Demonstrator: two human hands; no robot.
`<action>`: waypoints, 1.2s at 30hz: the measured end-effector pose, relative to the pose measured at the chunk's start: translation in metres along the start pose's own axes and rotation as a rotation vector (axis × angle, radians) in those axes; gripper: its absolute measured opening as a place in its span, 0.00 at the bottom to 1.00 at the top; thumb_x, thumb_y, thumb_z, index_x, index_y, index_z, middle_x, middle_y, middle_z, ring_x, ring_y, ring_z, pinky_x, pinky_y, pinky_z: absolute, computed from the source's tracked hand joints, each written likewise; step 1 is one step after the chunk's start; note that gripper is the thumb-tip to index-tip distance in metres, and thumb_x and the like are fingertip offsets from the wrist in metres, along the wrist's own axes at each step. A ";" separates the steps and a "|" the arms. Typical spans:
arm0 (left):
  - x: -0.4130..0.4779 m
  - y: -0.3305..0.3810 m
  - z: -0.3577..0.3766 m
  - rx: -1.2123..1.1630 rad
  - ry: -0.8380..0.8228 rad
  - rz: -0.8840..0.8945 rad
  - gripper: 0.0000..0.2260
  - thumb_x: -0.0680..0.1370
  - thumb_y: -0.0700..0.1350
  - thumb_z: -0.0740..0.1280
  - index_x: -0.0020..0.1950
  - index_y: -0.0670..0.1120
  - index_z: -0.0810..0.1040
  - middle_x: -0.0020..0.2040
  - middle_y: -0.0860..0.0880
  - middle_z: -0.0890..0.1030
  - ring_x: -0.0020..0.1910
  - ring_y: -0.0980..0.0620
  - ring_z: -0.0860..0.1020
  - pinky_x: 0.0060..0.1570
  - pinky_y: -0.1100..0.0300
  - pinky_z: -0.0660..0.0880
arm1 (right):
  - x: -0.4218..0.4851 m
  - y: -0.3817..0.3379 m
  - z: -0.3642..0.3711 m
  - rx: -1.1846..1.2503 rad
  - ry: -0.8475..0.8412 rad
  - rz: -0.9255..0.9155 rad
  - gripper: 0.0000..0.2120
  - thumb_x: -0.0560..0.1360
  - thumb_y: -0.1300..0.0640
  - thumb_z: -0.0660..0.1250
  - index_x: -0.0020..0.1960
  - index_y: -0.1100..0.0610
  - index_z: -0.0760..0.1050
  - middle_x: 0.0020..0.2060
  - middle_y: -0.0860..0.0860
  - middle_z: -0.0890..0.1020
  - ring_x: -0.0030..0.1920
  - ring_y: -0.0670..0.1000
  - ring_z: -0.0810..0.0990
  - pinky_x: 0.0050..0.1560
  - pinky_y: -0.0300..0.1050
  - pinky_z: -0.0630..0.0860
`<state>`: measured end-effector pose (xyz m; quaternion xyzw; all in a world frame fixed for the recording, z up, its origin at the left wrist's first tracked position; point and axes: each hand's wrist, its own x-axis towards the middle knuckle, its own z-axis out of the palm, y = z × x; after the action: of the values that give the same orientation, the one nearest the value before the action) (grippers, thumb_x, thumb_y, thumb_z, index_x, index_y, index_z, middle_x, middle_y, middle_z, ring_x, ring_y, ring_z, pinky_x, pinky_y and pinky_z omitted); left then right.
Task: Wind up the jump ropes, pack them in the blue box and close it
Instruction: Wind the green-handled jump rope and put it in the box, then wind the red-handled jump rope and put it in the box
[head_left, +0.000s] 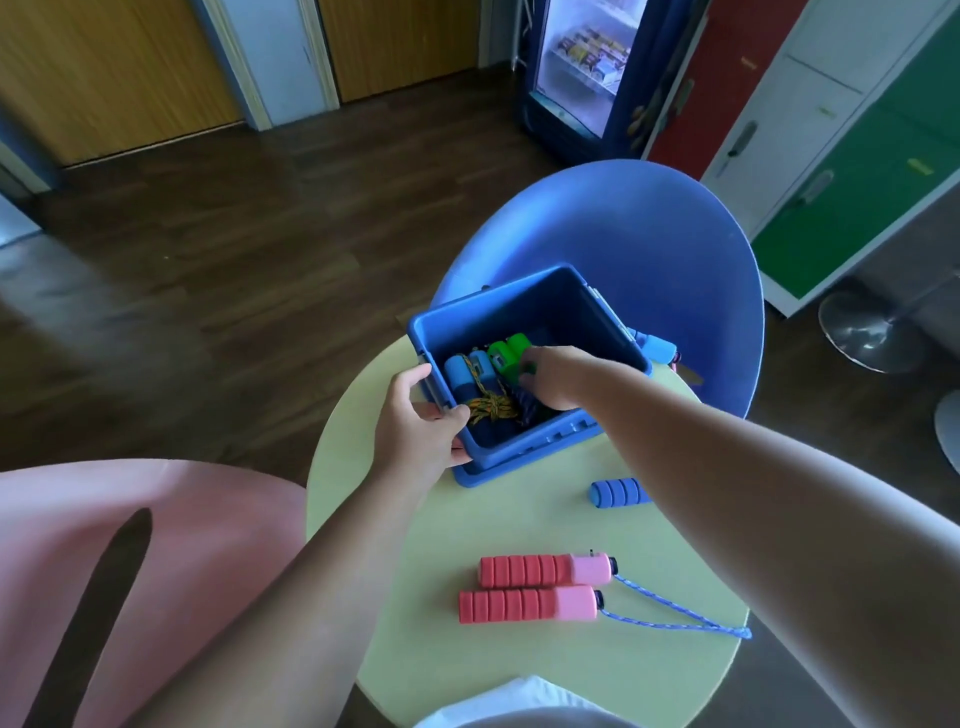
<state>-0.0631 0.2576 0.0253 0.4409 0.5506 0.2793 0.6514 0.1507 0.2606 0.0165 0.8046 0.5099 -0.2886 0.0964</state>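
box (519, 312) rim gripped by left hand (415, 421); right hand (553, 379) inside, grip unclear

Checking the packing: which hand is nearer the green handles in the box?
Right. The right hand is inside the blue box, right beside the green handles; the left hand grips the box's left wall.

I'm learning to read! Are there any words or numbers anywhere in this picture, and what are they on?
No text here can be read.
yellow labels on the locker doors: too blurred to read.
packets in the fridge: print too small and blurred.
pink jump rope handles and blue box: no writing visible.
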 end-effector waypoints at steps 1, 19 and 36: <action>0.000 0.000 -0.001 -0.018 -0.004 -0.003 0.26 0.76 0.34 0.74 0.68 0.56 0.74 0.53 0.37 0.79 0.46 0.44 0.83 0.37 0.48 0.85 | 0.001 0.003 -0.002 -0.014 -0.015 -0.022 0.20 0.81 0.51 0.62 0.72 0.46 0.69 0.64 0.57 0.75 0.55 0.61 0.77 0.46 0.47 0.73; 0.005 0.000 -0.003 -0.032 -0.016 0.004 0.27 0.75 0.34 0.75 0.67 0.58 0.75 0.51 0.41 0.79 0.47 0.44 0.83 0.38 0.49 0.84 | 0.010 0.007 -0.005 -0.046 0.004 -0.151 0.29 0.76 0.67 0.63 0.72 0.43 0.72 0.72 0.57 0.67 0.65 0.58 0.75 0.51 0.43 0.71; -0.037 -0.043 -0.025 0.197 0.130 0.095 0.09 0.81 0.43 0.70 0.59 0.53 0.75 0.54 0.45 0.81 0.33 0.49 0.79 0.32 0.55 0.79 | -0.101 0.051 -0.019 0.597 0.513 -0.088 0.08 0.75 0.58 0.70 0.52 0.51 0.84 0.46 0.46 0.85 0.47 0.49 0.82 0.46 0.40 0.76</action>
<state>-0.1009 0.2133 0.0041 0.5093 0.5950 0.2827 0.5539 0.1704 0.1682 0.0822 0.8207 0.4451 -0.2174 -0.2847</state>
